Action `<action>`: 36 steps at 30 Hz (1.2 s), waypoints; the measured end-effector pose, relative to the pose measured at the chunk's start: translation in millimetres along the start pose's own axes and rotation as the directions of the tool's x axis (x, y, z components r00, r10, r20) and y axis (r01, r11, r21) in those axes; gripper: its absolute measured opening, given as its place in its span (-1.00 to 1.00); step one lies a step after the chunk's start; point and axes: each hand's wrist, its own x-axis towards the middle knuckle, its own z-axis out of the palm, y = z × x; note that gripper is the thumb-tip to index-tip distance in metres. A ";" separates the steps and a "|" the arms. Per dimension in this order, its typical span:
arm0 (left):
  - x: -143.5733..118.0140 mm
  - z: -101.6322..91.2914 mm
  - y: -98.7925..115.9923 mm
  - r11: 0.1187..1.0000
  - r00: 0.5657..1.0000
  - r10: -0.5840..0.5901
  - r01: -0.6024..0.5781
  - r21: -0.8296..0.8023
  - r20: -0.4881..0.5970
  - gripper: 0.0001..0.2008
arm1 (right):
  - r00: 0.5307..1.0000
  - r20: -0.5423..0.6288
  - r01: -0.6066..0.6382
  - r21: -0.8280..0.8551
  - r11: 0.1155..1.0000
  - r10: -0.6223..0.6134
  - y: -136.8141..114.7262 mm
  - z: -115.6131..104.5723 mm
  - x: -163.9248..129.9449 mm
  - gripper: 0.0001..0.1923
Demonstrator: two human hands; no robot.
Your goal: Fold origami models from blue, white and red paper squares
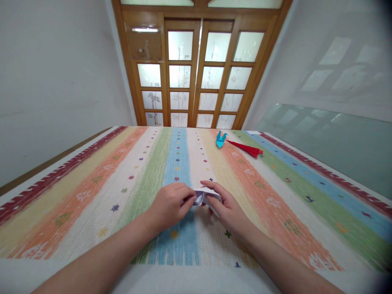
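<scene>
Hands (172, 204) holding paper (199, 199), striped tablecloth (150, 175), doors (196, 73)

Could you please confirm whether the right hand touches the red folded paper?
No, the red folded paper lies beyond the right hand, which holds white folded paper.

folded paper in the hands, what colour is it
The folded paper is white, seen in the head view.

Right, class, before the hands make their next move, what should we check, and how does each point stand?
1. Left hand grips the white folded paper: ok, at its left end.
2. Right hand grips it: ok, at its right end.
3. Blue origami crane apart from the hands: ok, farther back.
4. Red folded paper apart from them: ok, near the crane.
5. Creases sharp: cannot tell, fingers cover much.
</scene>
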 end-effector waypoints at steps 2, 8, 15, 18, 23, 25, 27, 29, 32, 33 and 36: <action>0.7 0.8 0.8 0.998 0.999 -0.037 0.037 -0.052 0.003 -0.89 | 1.000 0.004 -0.008 0.012 1.000 0.008 0.0 0.2 -0.1 -0.57; 2.2 1.7 1.1 0.986 0.996 -0.084 0.082 -0.144 -0.013 -0.88 | 1.000 -0.025 -0.005 -0.041 0.999 0.004 -0.3 0.6 -1.1 -0.58; 3.0 -2.8 2.5 0.971 0.994 -0.101 0.089 -0.224 -0.042 -0.88 | 1.000 -0.002 -0.022 -0.076 0.997 0.022 1.3 -3.5 1.8 -0.57; 3.6 -4.4 2.9 0.966 0.992 -0.113 0.098 -0.240 -0.049 -0.90 | 1.000 -0.010 -0.030 -0.094 0.995 0.029 2.3 -4.7 2.6 -0.56; 5.1 -4.6 -0.8 0.951 0.988 -0.134 0.107 -0.290 -0.074 -0.89 | 0.999 -0.027 -0.038 -0.114 0.993 0.036 2.3 -5.7 2.7 -0.56; 5.7 -4.7 -2.2 0.954 0.988 -0.135 0.108 -0.281 -0.079 -0.88 | 0.999 -0.047 -0.025 -0.127 0.992 0.019 2.5 -6.2 3.1 -0.58; 6.1 -5.7 -2.2 0.972 0.987 -0.127 0.103 -0.211 -0.100 -0.88 | 0.998 -0.060 0.002 -0.139 0.990 -0.010 3.5 -6.7 3.8 -0.61; 6.3 -7.8 -0.6 0.993 0.986 -0.094 0.083 -0.079 -0.138 -0.90 | 0.997 -0.065 0.032 -0.159 0.987 -0.042 5.1 -7.4 4.6 -0.63; 5.7 -12.8 2.5 0.996 0.980 -0.013 0.030 0.080 -0.197 -0.92 | 0.993 -0.077 0.068 -0.212 0.975 -0.086 7.4 -8.9 5.3 -0.64; 5.2 -14.6 3.2 0.995 0.978 0.006 0.014 0.094 -0.208 -0.92 | 0.993 -0.079 0.073 -0.224 0.972 -0.093 7.7 -9.4 5.4 -0.64; 3.8 -19.1 3.0 0.999 0.968 -0.009 0.019 0.037 -0.252 -0.91 | 0.995 -0.069 0.056 -0.207 0.977 -0.072 6.3 -10.4 5.7 -0.65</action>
